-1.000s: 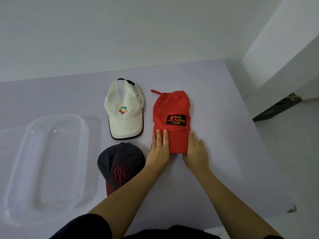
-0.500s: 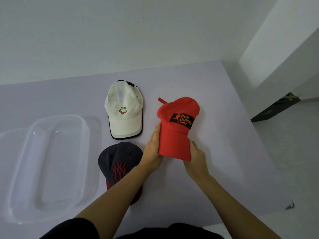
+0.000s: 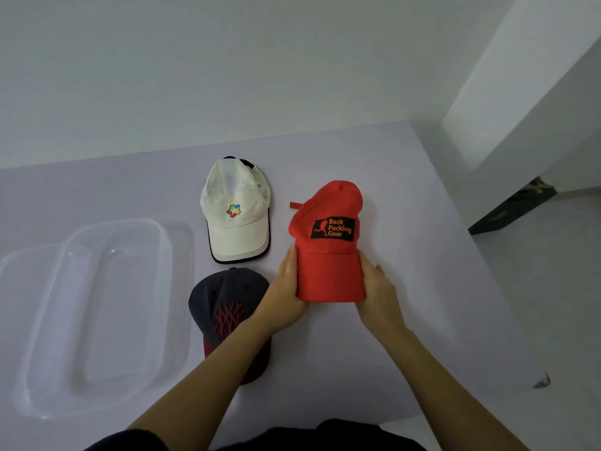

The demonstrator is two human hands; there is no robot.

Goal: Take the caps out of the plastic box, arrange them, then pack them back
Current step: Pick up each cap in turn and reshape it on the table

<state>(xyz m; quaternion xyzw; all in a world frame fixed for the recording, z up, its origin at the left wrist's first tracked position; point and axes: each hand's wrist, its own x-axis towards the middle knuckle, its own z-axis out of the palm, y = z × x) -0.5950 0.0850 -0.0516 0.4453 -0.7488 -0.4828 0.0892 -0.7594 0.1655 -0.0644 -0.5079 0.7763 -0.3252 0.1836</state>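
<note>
Left grip and right grip grasp the red cap by its brim, low over the worktop, beside the white cap and the dark cap. All three are out of the clear plastic box; arranging looks underway, and packing has not begun.

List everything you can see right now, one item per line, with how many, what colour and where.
red cap: one, red with black "Back Packing Gear" patch, right of the white cap, held by its brim
white cap: one, white with dark edging and a multicoloured logo, table centre
dark cap: one, navy with a red pattern, in front of the white cap
clear plastic box: one, transparent, table's left, no caps inside
table: one, pale lilac
left hand: holds the brim's left edge
right hand: holds the brim's right edge
</note>
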